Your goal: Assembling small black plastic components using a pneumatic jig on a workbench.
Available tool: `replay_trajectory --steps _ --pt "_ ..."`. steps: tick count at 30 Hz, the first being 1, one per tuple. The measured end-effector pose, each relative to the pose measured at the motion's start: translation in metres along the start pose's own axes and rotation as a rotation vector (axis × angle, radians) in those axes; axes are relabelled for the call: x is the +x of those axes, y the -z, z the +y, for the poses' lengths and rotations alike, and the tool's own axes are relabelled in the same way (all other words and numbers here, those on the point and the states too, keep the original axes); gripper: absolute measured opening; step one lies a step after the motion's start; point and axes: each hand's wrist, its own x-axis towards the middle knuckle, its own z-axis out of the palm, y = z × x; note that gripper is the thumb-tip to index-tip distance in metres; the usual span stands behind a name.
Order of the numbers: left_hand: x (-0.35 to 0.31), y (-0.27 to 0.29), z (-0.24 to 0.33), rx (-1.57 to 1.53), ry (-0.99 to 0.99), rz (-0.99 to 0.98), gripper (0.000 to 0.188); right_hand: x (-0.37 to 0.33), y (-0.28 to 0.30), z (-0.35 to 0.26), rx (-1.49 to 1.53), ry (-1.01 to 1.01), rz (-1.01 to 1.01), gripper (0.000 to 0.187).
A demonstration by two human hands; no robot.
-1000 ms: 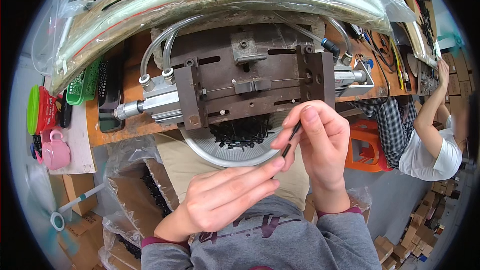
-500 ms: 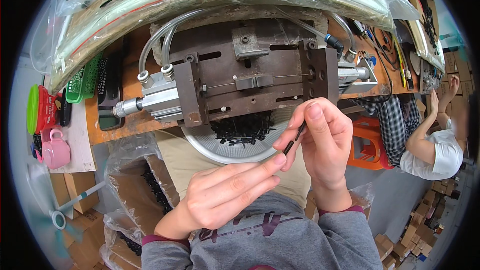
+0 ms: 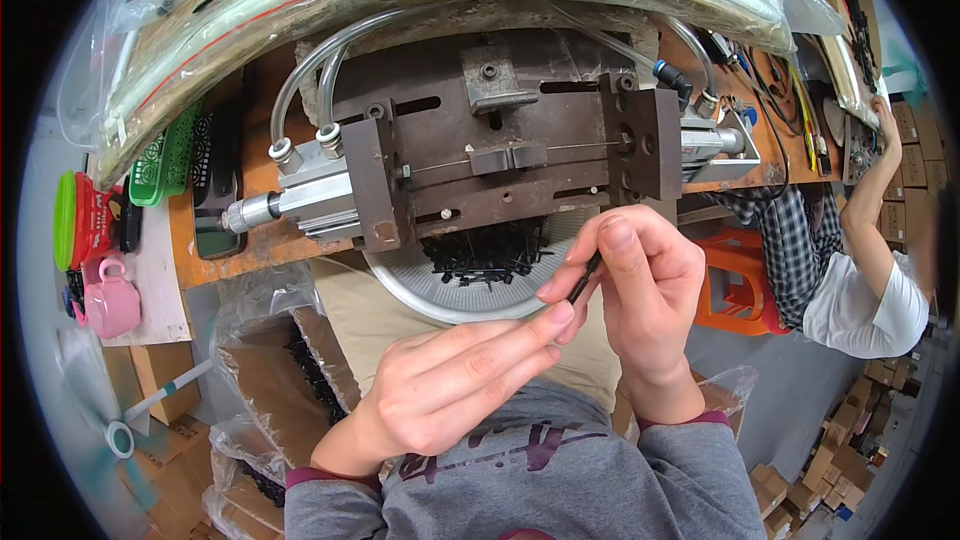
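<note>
The widest thing on my feed is the wooden workbench (image 3: 262,252), with the dark metal fixture (image 3: 430,115) projecting over its front edge. Clear air hoses (image 3: 300,70) arch above the fixture's left end; I judge that a sleeve catching one could tug it loose.

Below the fixture's front edge, the round basket (image 3: 410,302) holds a tangle of loose black pieces (image 3: 485,258). A part dropped in there would, I think, be hard to pick out again.

Both hands are in front of the bench's front edge. The right hand (image 3: 645,290) pinches between thumb and forefinger, near the fixture's front right corner; I can't judge the depth between them, so a careless lift might knock knuckles on the metal. The left hand (image 3: 450,380) has its fingers stretched together, tips at the part's lower end, but its thumb is hidden, so I can't tell how firmly it grips.

Smallest is the slim black part (image 3: 583,281), tilted between the two sets of fingertips, just beside the basket's right rim. With so little surface held, I'd worry about it twisting or springing free if the hands push out of line.
</note>
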Motion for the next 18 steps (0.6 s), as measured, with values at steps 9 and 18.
replay_trajectory --steps 9,18 --pt "-0.004 0.000 0.000 -0.048 0.025 0.022 0.029 -0.004 -0.005 0.001 0.043 -0.017 -0.018 0.022" --pt "-0.006 0.001 -0.002 -0.055 0.048 0.028 0.031 0.000 0.006 -0.001 0.015 -0.013 -0.073 0.011"
